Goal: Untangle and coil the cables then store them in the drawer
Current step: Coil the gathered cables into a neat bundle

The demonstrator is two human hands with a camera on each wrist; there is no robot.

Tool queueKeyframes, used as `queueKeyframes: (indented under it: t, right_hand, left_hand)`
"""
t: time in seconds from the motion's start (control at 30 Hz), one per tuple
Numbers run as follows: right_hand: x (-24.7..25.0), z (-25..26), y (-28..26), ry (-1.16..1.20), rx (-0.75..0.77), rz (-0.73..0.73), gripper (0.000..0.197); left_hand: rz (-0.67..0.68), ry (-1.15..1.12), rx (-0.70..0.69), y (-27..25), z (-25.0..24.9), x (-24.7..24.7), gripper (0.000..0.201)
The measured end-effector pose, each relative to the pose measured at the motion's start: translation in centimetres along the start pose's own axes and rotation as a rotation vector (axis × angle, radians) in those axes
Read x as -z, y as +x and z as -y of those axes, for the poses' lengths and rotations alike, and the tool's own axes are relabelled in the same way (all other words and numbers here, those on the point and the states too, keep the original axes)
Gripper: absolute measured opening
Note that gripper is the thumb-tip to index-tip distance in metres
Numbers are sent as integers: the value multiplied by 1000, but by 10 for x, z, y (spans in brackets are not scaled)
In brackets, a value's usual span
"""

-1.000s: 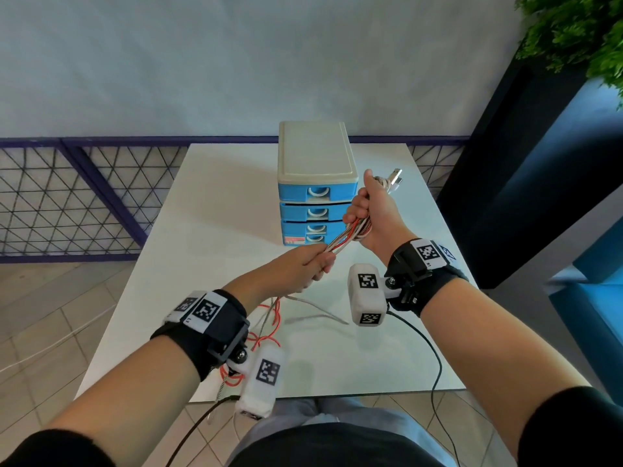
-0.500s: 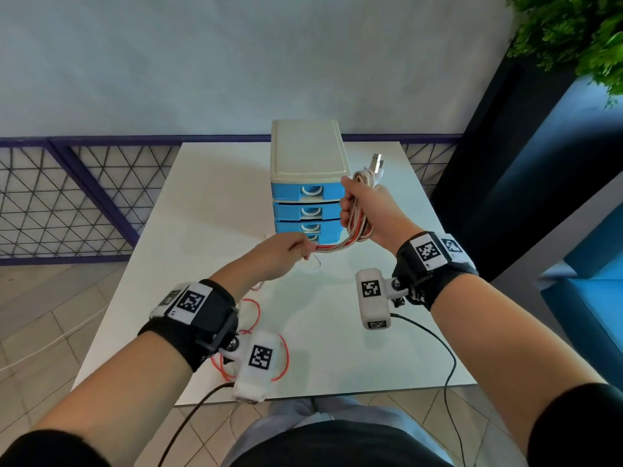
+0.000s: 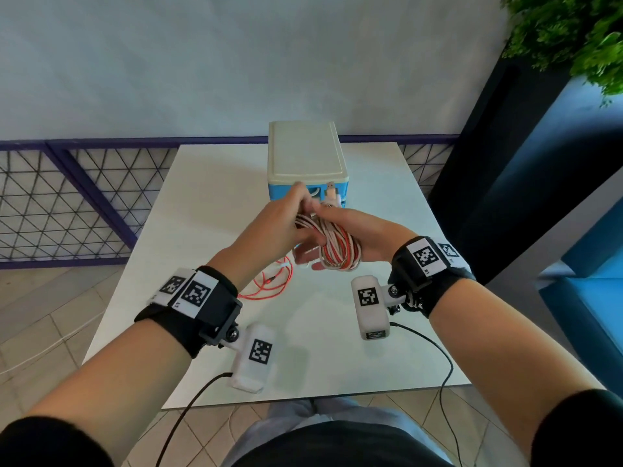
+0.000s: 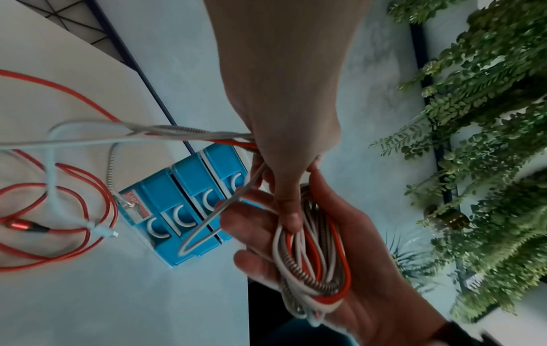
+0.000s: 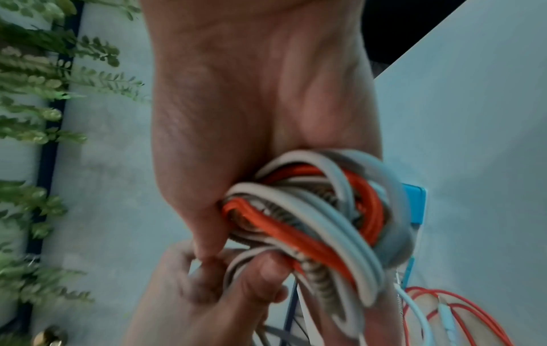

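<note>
A coil of white, red and spring-wrapped cables (image 3: 338, 251) lies across my right hand (image 3: 371, 237), held above the table in front of the blue drawer unit (image 3: 305, 156). The right thumb presses on the coil's top, and a USB plug (image 3: 331, 189) sticks up past it. My left hand (image 3: 279, 224) meets the right one and pinches the trailing strands against the coil (image 4: 313, 257). From the left hand (image 4: 281, 140) the strands run down to a loose red cable (image 4: 74, 234) on the table. All three drawers (image 4: 183, 210) are shut. Close up, the coil (image 5: 311, 215) shows as a tangled bundle.
The loose red cable (image 3: 269, 288) loops on the white table (image 3: 209, 203) just below my hands. A purple railing (image 3: 84, 197) runs behind the table at the left. A dark planter with greenery (image 3: 566, 38) stands at the right.
My left hand rose from low over the table to meet the right hand, carrying the strands onto the coil. The right hand dropped and turned in front of the drawers.
</note>
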State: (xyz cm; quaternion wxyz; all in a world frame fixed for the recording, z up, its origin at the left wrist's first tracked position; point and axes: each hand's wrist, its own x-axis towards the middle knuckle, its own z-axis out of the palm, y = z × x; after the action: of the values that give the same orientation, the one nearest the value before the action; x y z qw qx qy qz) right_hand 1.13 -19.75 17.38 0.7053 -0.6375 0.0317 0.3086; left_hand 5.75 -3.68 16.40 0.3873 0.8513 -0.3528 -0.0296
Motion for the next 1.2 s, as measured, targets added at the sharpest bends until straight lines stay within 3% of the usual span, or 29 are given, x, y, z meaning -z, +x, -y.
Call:
queueKeyframes:
  t: [0.1,0.23,0.37,0.5,0.6,0.7,0.9,0.97,1.1,1.2]
  right_hand:
    - [-4,-3,1,-87,-2,-38,45]
    - [0,-9,4,-194,48,-140,35]
    - [5,-8,6,-112,65,-118,35]
    - [29,-8,-1,23,97,-258,26]
    - [44,-10,-3,21,102,-406,27]
    - [43,-11,3,-6,125,-516,28]
    - [33,-21,2,-88,69,-507,25]
    - [28,-22,0,-137,79,-452,24]
    - [15,-18,0,-306,77,-368,25]
    - [9,-14,3,-427,83,-365,25]
  left_hand:
    - [2,-34,57,1,0,-1,64]
    - [60,-97,222,5,0,-1,60]
    - [327,-286,430,5,4,4,27]
    - [447,-669,536,-8,19,14,41]
    - [468,-760,547,-15,32,14,46]
    - [488,-597,506,-15,41,5,47]
    - [509,-286,457,-11,57,4,42]
    - [581,-370,484,-13,59,3,45]
    - [676,-793,610,-13,54,1,67]
    - [609,-841,571,-11,46,-4,55]
